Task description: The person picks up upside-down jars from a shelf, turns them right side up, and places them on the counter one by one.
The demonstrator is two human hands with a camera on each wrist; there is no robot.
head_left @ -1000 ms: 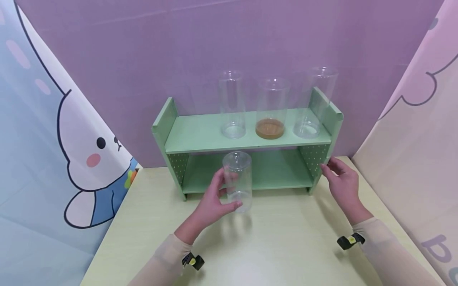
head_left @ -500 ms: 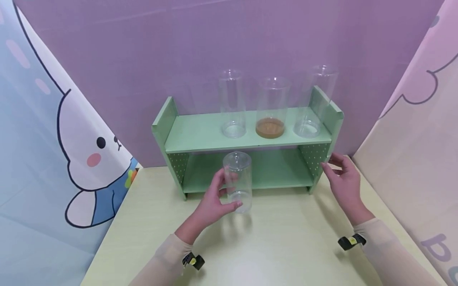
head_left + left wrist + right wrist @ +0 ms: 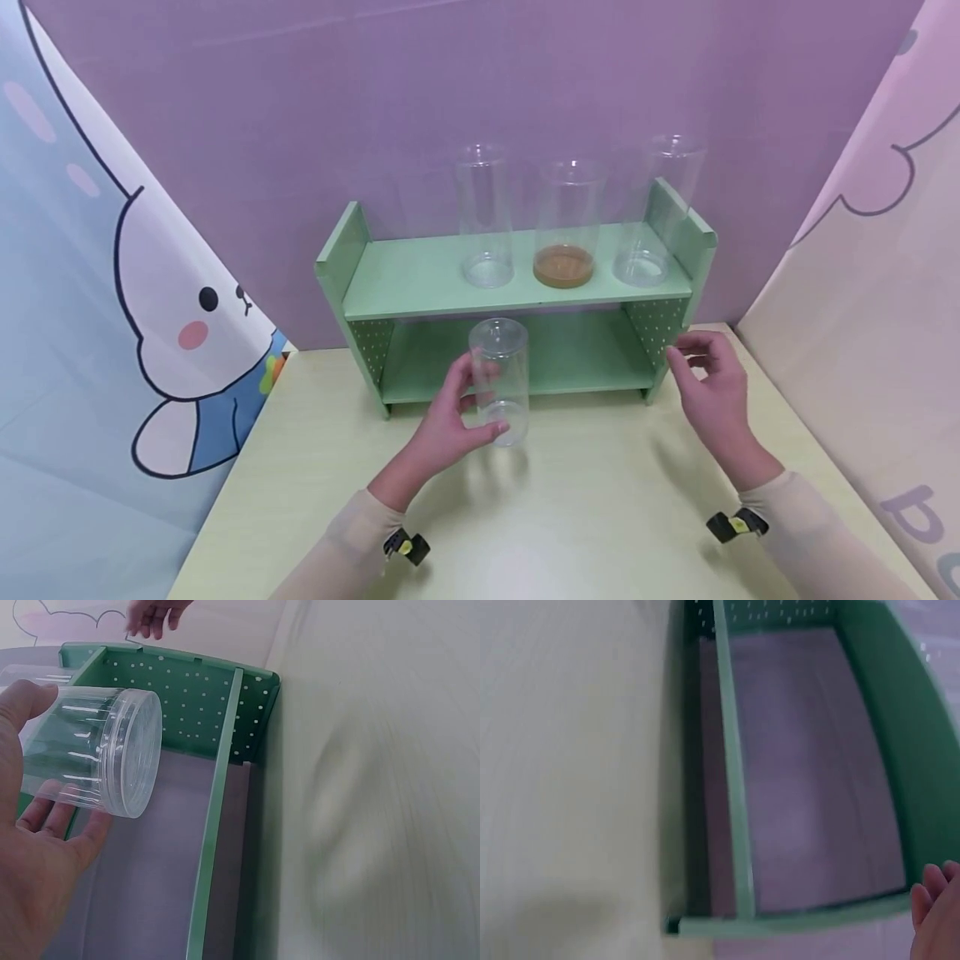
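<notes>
My left hand (image 3: 442,417) grips a clear plastic jar (image 3: 513,367) with a transparent lid, thumb in front and fingers round its far side. Held upright, the jar is in front of the lower level of a green two-tier shelf (image 3: 405,271) and looks raised off the table. In the left wrist view the jar (image 3: 71,750) looks see-through, with nothing visible inside. Beside the shelf's right side panel is my right hand (image 3: 716,392), its fingers loosely bent and holding nothing. In the right wrist view, the right hand's fingers (image 3: 930,889) appear near the shelf's edge.
Along the shelf's upper level stand a clear jar (image 3: 487,271), a jar with a brown base (image 3: 563,267) and another clear jar (image 3: 641,268) at the right end. The pale wooden table (image 3: 585,500) stretches in front. Purple cloth (image 3: 300,100) hangs behind.
My right hand has drawn back slightly from the shelf's right side panel. The left hand keeps the jar in nearly the same place.
</notes>
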